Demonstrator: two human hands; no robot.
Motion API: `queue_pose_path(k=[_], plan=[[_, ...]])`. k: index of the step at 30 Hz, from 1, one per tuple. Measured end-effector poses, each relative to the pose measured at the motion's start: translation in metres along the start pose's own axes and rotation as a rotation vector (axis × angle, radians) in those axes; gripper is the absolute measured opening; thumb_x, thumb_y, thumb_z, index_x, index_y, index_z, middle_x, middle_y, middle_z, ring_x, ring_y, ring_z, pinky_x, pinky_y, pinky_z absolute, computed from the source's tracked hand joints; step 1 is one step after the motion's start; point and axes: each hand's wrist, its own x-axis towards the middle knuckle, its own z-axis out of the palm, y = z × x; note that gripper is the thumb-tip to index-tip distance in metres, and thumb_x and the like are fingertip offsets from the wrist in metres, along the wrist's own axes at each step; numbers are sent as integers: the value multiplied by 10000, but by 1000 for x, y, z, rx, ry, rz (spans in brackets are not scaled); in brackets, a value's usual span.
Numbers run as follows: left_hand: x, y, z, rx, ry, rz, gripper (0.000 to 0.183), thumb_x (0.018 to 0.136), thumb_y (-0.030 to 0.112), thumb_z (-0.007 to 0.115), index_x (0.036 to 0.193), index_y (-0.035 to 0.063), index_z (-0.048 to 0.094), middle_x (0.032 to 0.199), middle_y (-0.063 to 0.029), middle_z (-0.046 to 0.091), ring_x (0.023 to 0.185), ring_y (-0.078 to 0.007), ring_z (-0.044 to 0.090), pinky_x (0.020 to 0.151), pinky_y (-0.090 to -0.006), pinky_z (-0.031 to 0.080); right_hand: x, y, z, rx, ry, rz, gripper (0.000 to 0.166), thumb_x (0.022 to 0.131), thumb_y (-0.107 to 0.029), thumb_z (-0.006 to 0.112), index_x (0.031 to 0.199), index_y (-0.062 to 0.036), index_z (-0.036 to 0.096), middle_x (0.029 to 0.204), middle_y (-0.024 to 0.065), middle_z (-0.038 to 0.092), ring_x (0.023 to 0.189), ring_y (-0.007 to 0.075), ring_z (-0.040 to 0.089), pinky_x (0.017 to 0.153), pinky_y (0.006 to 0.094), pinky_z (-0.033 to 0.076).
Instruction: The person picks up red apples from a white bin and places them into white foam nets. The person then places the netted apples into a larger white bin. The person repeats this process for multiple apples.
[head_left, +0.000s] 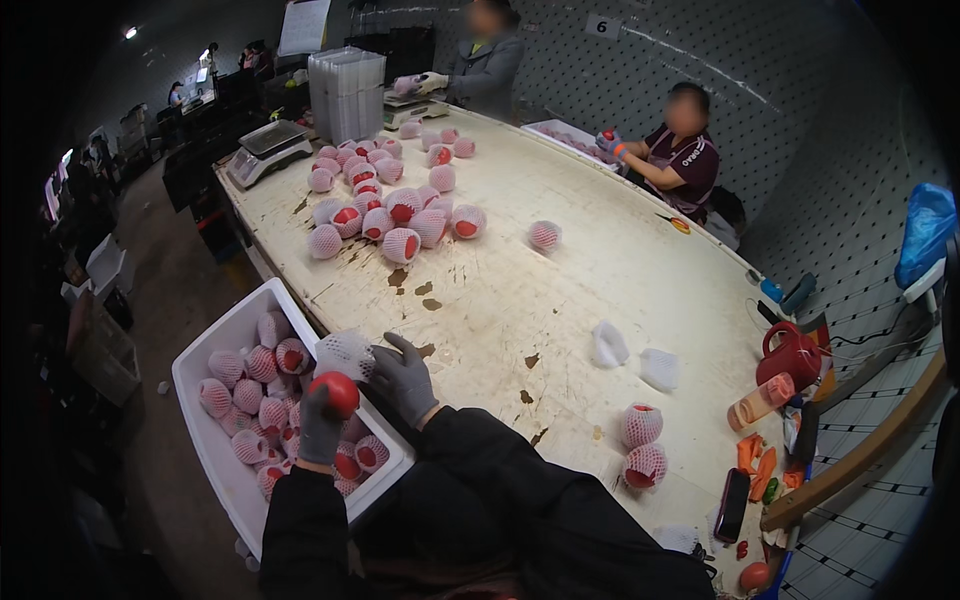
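Both my hands wear grey gloves. My left hand (322, 427) grips a bare red tomato (337, 394) above a white foam box (225, 469). In my right hand (405, 379) is a white foam net sleeve (345, 355), held by its side just beyond the tomato. The tomato lies outside the sleeve, close to its edge. Below my hands the box holds many net-wrapped tomatoes (247, 395). Part of the box is hidden by my left forearm.
A worn table (480, 322) carries a pile of wrapped tomatoes (405, 204), scales (268, 152) and stacked clear plastic trays (347, 94). Two loose net sleeves (611, 343), a phone (732, 505) and a red kettle (787, 356) lie right. Two people (671, 161) work across the table.
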Motion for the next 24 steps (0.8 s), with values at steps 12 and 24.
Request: queue_pose_path(k=[12,24], plan=[[2,-3,0,394,-82,99,499,757,224,674,1176,37,479,1025,-67,545,907,-176,557,780,-305,489,-9,-15,8,-205,-310,104,319,874,-229,584,1077,17,573,1025,60,618,919,142,587,839,265,460],[-9,27,32,539,-19,255,715,619,101,763,1264,39,460,1152,-97,536,1029,-186,541,869,-303,468,12,-7,-10,228,-237,-29,326,946,-160,451,1228,3,437,1159,112,551,1035,195,566,845,302,483]])
